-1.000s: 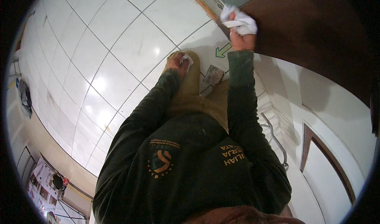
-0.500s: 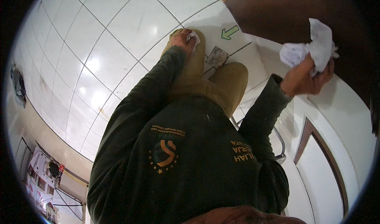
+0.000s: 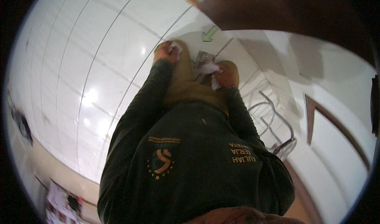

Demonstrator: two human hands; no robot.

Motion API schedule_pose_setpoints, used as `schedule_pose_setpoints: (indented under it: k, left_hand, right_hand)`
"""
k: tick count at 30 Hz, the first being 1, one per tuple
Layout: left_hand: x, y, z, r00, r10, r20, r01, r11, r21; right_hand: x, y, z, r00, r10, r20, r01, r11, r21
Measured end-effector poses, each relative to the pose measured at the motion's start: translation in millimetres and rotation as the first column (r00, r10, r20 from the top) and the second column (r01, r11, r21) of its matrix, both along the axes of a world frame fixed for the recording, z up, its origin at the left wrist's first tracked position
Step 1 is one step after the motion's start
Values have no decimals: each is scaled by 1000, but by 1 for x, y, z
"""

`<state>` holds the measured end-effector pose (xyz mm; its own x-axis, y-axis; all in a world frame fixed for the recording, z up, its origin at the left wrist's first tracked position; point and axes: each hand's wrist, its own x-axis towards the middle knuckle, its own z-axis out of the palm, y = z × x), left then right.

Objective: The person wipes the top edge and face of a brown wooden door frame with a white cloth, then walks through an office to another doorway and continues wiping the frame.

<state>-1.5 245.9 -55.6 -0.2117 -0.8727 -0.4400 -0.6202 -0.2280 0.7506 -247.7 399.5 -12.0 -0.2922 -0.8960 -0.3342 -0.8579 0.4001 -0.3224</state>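
Note:
My left hand (image 3: 164, 53) rests on my left knee, its fingers closed round a small crumpled white cloth (image 3: 175, 47). Over my right thigh is my right hand (image 3: 227, 76), shut on a larger white cloth (image 3: 208, 68) that spills out toward the gap between my legs. A loose end of that cloth hangs below the fingers. Motion blur hides the finger detail. Both forearms, in dark sleeves, lie close to my body.
White tiles (image 3: 118, 38) cover the floor, with a green arrow marker (image 3: 209, 34) and a dirty grey patch (image 3: 204, 57) ahead of my knees. A dark brown surface (image 3: 285, 10) stretches across the far right. To my right stands a metal-framed chair (image 3: 291, 135).
My right hand has come down and left, from beside the brown surface to my thigh, carrying the white cloth. My left hand stays on my knee. The whole view has shifted slightly.

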Motion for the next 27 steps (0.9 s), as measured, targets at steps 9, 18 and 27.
schedule_pose_setpoints:
  k: [9,18,27]
  left_hand:
    - [-10,4,2,998,-50,-40,35,952,-305]
    - [-14,4,-4,990,-116,74,133,949,-285]
    - [-30,2,3,987,-102,124,138,931,-338]
  right_hand:
    - [-7,28,32,865,-248,437,266,964,21]
    - [-6,64,21,887,-268,375,333,935,-120]
    - [-46,139,101,810,-357,465,556,721,-414]
